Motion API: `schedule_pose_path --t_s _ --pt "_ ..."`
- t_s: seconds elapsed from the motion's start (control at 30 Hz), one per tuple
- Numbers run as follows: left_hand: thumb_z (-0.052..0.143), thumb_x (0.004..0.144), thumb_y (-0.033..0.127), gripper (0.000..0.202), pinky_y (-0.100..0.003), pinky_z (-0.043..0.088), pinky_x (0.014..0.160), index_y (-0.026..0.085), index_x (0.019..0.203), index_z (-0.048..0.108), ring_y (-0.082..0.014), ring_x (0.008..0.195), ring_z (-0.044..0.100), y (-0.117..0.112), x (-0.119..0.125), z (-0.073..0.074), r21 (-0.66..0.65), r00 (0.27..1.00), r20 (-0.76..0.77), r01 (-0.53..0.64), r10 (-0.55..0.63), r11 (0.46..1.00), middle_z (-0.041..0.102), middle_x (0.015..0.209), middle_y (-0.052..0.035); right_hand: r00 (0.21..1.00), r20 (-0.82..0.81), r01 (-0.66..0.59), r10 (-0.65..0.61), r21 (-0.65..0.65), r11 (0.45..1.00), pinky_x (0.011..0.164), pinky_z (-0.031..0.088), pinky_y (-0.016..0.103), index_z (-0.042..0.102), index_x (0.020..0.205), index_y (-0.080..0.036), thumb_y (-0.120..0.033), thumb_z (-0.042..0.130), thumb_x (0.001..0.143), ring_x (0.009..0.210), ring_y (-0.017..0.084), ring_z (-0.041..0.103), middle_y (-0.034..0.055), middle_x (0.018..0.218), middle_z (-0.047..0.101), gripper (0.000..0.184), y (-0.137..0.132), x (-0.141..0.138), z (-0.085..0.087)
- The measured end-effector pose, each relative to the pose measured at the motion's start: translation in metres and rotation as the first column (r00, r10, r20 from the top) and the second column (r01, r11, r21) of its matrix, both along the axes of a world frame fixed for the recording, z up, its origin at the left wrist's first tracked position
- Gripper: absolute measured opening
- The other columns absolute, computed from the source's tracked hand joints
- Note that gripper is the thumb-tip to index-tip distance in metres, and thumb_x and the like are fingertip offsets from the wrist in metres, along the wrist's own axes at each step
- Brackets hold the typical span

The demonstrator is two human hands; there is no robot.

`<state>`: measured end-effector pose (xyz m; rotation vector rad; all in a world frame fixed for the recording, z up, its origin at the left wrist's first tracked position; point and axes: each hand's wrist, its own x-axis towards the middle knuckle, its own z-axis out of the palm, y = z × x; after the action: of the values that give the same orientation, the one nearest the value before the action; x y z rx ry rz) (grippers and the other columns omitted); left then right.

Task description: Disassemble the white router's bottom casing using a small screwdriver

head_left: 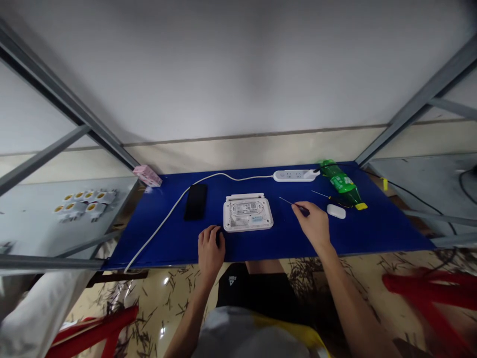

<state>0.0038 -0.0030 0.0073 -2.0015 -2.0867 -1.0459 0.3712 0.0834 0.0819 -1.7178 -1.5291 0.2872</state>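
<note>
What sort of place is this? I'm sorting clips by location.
Probably a makeshift electronics repair bench, though I can't be sure: a white router lies on the blue tabletop, the right hand holds a small screwdriver, and a power strip sits behind them.

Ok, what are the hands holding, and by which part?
The right hand pinches a thin screwdriver by its dark handle; the left hand covers something dark, too hidden to name.

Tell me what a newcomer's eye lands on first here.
The bright blue board grabs attention, with the white router lying at its centre. Beside it, the right hand grips a thin screwdriver while the left hand sits at the router's near left. Far right, a green plastic bottle lies on its side.
</note>
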Motion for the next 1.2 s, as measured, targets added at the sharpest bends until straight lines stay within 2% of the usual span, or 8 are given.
schedule_pose_path --t_s 0.2,0.4,0.53,0.8,1.0,1.2 --pt "0.060 0.117 0.023 0.026 -0.055 0.062 0.116 0.018 0.132 0.081 -0.0372 0.132 0.076 0.000 0.000 0.000 0.008 1.000 0.010 0.006 -0.006 1.000 0.085 0.135 -0.0189 0.984 -0.045 -0.172 0.174 0.034 0.984 0.087 0.064 0.043 0.087 0.106 -0.026 -0.054 0.068 0.106 0.095 0.031 0.085 0.0128 0.109 0.091 0.035 0.006 -0.055 0.018" --pt "0.062 0.117 0.021 0.025 -0.055 0.064 0.114 0.019 0.133 0.080 -0.0358 0.130 0.077 0.000 0.000 -0.002 0.038 1.000 0.019 0.018 -0.018 0.999 0.085 0.133 -0.0181 0.949 -0.066 -0.311 0.309 -0.030 0.950 0.088 0.065 0.043 0.087 0.105 -0.027 -0.038 0.073 0.105 0.099 0.032 0.085 0.0112 0.109 0.090 0.018 0.026 -0.121 0.019" --pt "0.061 0.118 0.022 0.024 -0.055 0.066 0.112 0.020 0.133 0.080 -0.0361 0.128 0.078 0.000 0.000 -0.004 0.063 1.000 0.022 0.020 -0.022 0.998 0.086 0.131 -0.0169 0.937 -0.036 -0.349 0.347 -0.097 0.932 0.091 0.065 0.043 0.087 0.105 -0.026 -0.033 0.072 0.107 0.100 0.032 0.084 0.0110 0.109 0.090 0.016 0.034 -0.150 0.016" --pt "0.062 0.116 0.020 0.025 -0.057 0.065 0.109 0.023 0.134 0.079 -0.0360 0.125 0.078 0.001 0.002 -0.010 0.109 0.997 0.061 0.035 -0.042 0.993 0.086 0.130 -0.0152 0.925 -0.026 -0.378 0.379 -0.157 0.912 0.095 0.065 0.045 0.088 0.107 -0.025 -0.030 0.071 0.105 0.102 0.032 0.084 0.0117 0.111 0.091 0.017 0.034 -0.163 0.014" --pt "0.062 0.116 0.022 0.025 -0.055 0.066 0.109 0.024 0.133 0.080 -0.0351 0.126 0.078 0.000 0.002 -0.009 0.087 0.997 0.073 0.033 -0.040 0.996 0.086 0.131 -0.0153 0.923 -0.002 -0.381 0.385 -0.154 0.912 0.092 0.066 0.048 0.086 0.104 -0.031 -0.039 0.069 0.108 0.106 0.037 0.084 0.0138 0.115 0.091 0.020 0.031 -0.161 0.011" --pt "0.063 0.115 0.019 0.025 -0.055 0.065 0.112 0.021 0.130 0.082 -0.0364 0.127 0.079 -0.002 0.004 0.000 0.057 0.997 0.064 0.028 -0.032 0.998 0.087 0.131 -0.0168 0.910 0.036 -0.404 0.413 -0.143 0.903 0.090 0.066 0.050 0.085 0.104 -0.033 -0.051 0.064 0.112 0.101 0.037 0.084 0.0136 0.112 0.091 0.029 0.033 -0.162 0.003"
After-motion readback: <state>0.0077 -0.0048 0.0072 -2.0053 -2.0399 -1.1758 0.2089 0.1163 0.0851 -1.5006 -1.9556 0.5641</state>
